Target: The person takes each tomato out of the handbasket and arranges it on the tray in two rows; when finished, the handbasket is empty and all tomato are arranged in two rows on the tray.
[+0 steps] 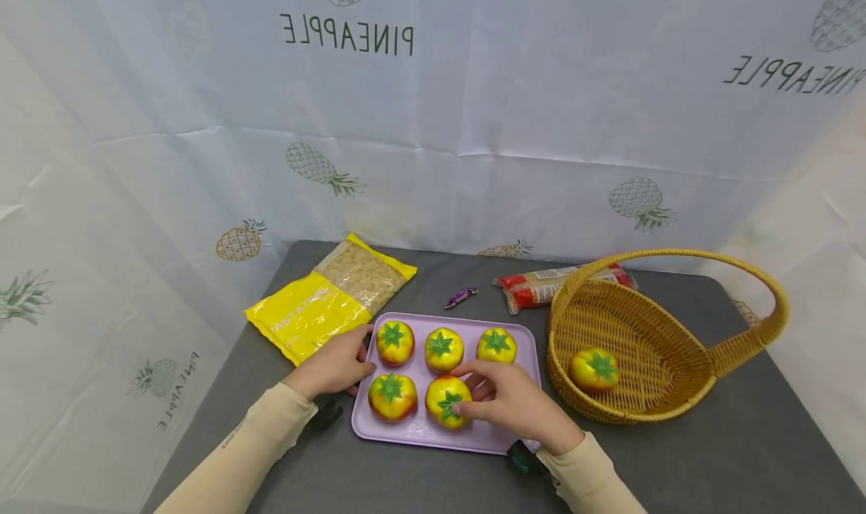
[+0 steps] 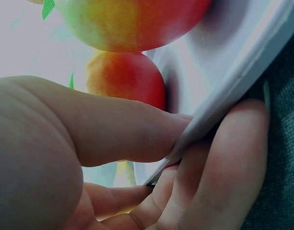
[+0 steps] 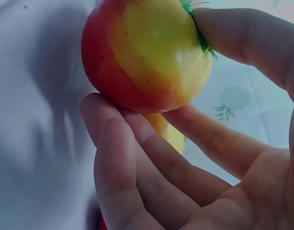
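Note:
A lilac tray (image 1: 528, 349) on the grey table holds several yellow-red tomatoes with green tops. My right hand (image 1: 504, 397) curls its fingers and thumb round the front middle tomato (image 1: 445, 400), seen close in the right wrist view as a tomato (image 3: 147, 57) between fingertips (image 3: 113, 129). My left hand (image 1: 336, 364) pinches the tray's left rim (image 2: 223, 103), thumb on top and fingers underneath. Another tomato (image 1: 593, 369) lies in the wicker basket (image 1: 676, 401) to the right.
A yellow food packet (image 1: 329, 297) lies behind my left hand. A small purple candy (image 1: 461, 297) and a red-ended packet (image 1: 534, 287) lie behind the tray. The basket's tall handle (image 1: 758, 273) arches over it. A pineapple-print cloth backs the table.

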The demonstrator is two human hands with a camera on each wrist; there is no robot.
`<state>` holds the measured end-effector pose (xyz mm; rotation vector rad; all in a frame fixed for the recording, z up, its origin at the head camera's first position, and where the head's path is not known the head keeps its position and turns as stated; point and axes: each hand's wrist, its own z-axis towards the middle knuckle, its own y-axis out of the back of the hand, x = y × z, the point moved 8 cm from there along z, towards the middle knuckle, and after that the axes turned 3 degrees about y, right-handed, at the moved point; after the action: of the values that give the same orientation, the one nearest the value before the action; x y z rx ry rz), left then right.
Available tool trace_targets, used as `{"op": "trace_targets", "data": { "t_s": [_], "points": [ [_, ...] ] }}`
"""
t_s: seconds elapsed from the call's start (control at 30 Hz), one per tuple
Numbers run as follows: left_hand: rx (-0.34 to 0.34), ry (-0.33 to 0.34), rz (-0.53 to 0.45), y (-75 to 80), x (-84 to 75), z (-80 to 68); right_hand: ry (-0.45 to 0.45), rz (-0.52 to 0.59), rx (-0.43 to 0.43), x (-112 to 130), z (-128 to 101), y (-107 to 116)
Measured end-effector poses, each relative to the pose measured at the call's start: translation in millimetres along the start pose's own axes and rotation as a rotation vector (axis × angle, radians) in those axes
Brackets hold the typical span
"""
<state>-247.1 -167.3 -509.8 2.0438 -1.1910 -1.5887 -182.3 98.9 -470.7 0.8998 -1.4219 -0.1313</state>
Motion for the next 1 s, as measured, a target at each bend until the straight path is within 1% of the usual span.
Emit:
{"op": "trace_targets", "data": {
  "t_s": [0.27, 0.6, 0.8, 1.0],
  "points": [
    [0.005, 0.009, -0.005, -0.9, 0.1, -0.7, 0.008, 0.007, 0.023, -2.8, 1.3, -4.4],
    [0.004, 0.019, -0.001, -0.9, 0.1, 0.8, 0.014, 0.005, 0.029, -2.7, 3.0, -8.9],
    [0.005, 0.02, 0.002, -1.2, 0.4, 2.2, 0.008, -0.02, 0.035, -3.1, 3.2, -7.6],
    [0.006, 0.021, 0.011, 0.3, 0.3, 1.8, -0.004, -0.04, 0.024, -4.3, 4.1, -4.4]
  ]
}}
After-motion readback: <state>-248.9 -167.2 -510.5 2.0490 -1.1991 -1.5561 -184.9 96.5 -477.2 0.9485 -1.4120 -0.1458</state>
